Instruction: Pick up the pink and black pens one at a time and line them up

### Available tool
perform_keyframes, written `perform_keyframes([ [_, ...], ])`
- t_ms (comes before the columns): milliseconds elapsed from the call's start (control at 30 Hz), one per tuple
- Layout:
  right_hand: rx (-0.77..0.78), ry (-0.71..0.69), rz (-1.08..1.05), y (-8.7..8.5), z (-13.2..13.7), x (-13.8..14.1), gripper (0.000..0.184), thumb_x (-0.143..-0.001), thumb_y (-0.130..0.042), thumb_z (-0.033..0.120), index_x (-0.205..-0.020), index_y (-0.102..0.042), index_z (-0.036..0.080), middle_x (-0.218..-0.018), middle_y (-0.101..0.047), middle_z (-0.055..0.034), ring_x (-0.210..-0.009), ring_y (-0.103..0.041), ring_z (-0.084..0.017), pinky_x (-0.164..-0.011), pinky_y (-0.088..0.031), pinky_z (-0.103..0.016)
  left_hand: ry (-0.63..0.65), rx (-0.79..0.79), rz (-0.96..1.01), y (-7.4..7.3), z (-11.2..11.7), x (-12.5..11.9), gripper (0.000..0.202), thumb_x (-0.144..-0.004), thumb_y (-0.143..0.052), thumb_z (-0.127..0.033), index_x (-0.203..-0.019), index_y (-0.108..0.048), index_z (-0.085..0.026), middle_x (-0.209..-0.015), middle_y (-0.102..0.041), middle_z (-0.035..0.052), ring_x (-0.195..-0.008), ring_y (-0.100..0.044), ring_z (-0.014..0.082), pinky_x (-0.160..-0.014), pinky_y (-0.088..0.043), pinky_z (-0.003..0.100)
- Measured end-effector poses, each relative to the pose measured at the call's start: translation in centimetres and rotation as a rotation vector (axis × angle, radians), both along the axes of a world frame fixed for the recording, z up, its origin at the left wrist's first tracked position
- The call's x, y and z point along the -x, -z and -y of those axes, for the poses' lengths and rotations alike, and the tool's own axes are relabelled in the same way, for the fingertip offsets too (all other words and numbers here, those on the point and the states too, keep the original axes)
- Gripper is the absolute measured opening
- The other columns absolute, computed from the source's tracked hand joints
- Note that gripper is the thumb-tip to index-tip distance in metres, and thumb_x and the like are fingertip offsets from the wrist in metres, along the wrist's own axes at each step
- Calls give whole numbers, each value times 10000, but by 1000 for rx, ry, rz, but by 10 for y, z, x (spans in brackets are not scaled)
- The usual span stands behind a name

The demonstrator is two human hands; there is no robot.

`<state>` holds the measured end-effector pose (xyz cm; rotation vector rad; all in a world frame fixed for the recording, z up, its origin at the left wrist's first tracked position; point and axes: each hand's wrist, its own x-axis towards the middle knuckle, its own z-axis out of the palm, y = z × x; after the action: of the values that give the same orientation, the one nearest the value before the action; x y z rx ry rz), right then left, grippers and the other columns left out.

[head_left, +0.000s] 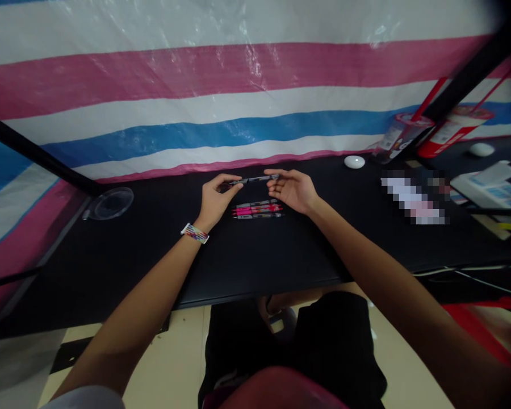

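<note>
A slim pen with a clear and dark barrel (258, 179) lies crosswise between my hands, just above the black table. My left hand (215, 199), with a patterned band on its wrist, pinches the pen's left end between thumb and fingers. At the right end, the fingers of my right hand (296, 190) close lightly around the tip, palm partly turned up. Directly below, several pens lie side by side in a short stack of rows: a pink pen (255, 209) in the middle and a dark, greyish pen (259, 216) nearest me.
On the left is a round clear plastic lid (112, 203). A white computer mouse (354, 162) sits at the back right, near drink cups with straws (402, 136). Farther right are a white box (494, 184) and cables. Striped sheeting (196, 68) hangs behind the table.
</note>
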<state>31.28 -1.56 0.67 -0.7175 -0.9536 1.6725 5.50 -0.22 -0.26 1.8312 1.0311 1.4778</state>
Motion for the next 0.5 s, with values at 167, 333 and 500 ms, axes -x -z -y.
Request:
perform_keyframes([
  [167, 91, -67, -95, -9, 4, 0, 432, -885, -583, 343, -1215, -787, 152, -979, -802, -114, -900, -718, -239, -819, -634, -364, -21, -3, 19, -2, 2, -2, 193, -893, -867, -343, -1055, -850, -238, -1098, -859, 69, -1016, -798, 238, -953, -640, 401],
  [333, 105, -25, -142, -10, 7, 3, 315, -916, -626, 264, -1172, -779, 161, -970, -796, -98, -908, -728, -205, -869, -643, -322, 3, 2, 42, -2, 3, -2, 161, -887, -878, -311, -1039, -860, -261, -1082, -862, 58, -1016, -800, 232, -965, -642, 405],
  [500, 82, 22, -108, -8, 7, 6, 294, -887, -655, 228, -1155, -767, 182, -940, -790, -87, -971, -746, -214, -940, -647, -351, -26, 18, 37, -4, 4, -3, 183, -882, -878, -333, -1047, -855, -257, -1094, -862, 62, -967, -796, 226, -944, -654, 411],
])
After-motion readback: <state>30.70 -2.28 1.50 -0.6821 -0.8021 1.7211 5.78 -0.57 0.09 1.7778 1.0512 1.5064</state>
